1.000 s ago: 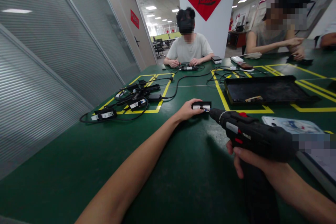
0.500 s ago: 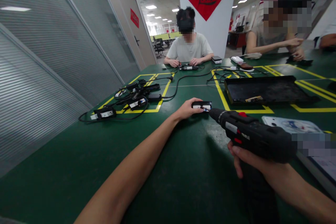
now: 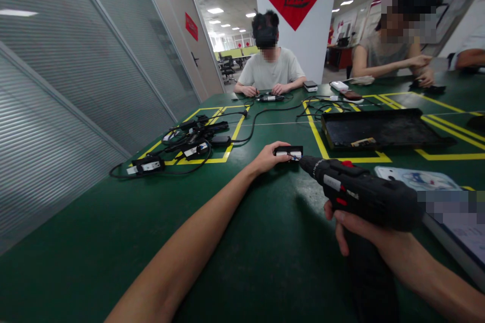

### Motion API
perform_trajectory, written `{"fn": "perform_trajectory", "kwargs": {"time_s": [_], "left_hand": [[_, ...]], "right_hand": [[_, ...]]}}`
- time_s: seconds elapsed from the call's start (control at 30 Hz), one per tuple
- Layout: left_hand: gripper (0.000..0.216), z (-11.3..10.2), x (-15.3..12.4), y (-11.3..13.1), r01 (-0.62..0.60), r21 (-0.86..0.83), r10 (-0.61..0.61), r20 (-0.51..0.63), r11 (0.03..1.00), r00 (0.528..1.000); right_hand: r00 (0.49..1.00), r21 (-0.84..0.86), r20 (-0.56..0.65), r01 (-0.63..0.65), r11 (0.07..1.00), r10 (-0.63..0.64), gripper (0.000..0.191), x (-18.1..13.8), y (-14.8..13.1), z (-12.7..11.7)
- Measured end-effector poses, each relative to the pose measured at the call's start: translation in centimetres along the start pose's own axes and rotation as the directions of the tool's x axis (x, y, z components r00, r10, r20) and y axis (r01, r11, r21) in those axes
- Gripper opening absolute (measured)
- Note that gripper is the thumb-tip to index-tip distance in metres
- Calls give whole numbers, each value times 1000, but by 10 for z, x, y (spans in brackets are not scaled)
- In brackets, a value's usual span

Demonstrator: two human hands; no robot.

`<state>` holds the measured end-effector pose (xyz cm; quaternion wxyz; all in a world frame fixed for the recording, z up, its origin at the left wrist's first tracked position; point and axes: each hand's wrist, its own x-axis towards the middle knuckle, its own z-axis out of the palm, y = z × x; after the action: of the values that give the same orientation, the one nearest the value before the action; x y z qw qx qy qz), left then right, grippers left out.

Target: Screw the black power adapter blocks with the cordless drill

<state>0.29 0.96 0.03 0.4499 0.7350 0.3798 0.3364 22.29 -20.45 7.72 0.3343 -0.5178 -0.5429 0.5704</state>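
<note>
My left hand [image 3: 270, 156] is closed on the left end of a small black box with a white label [image 3: 288, 151], probably a power adapter but too small to be sure, and steadies it on the green table [image 3: 227, 242]. In my right hand [image 3: 359, 224] is a black cordless drill [image 3: 352, 189] with red switches, my fingers wrapped round its grip. The drill's chuck points left at the right end of the box. Whether the bit touches the box I cannot make out.
Black power adapters with tangled cables [image 3: 193, 141] lie on the left within yellow tape. A black tray [image 3: 382, 131] sits at the right, and a phone [image 3: 420, 176] lies beside the drill. Across the table two people [image 3: 271, 70] work with their hands.
The whole view has shifted slightly left. The drill and the box keep almost the same position to each other, with the box perhaps tilted a little; both hands keep their hold.
</note>
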Motion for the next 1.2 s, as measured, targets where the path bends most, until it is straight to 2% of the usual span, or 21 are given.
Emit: {"fn": "perform_trajectory", "kwargs": {"time_s": [0.47, 0.63, 0.77, 0.9, 1.2], "left_hand": [[58, 0, 0, 2, -20, 5, 20, 16, 1000, 1000], [61, 0, 0, -2, -10, 6, 9, 23, 1000, 1000], [61, -1, 0, -1, -20, 21, 20, 37, 1000, 999], [61, -2, 0, 0, -17, 48, 15, 45, 999, 999], [60, 0, 1, -4, -15, 56, 14, 15, 998, 1000]], "right_hand": [[997, -86, -2, 71, 994, -72, 21, 2, 3, 0], [999, 7, -27, 36, 999, -36, 18, 1, 2, 2], [998, 76, -7, 62, 995, -61, 17, 3, 1, 2], [997, 52, -5, 77, 996, -77, 21, 6, 2, 2], [999, -9, -18, 28, 1000, -28, 20, -1, -3, 3]]}}
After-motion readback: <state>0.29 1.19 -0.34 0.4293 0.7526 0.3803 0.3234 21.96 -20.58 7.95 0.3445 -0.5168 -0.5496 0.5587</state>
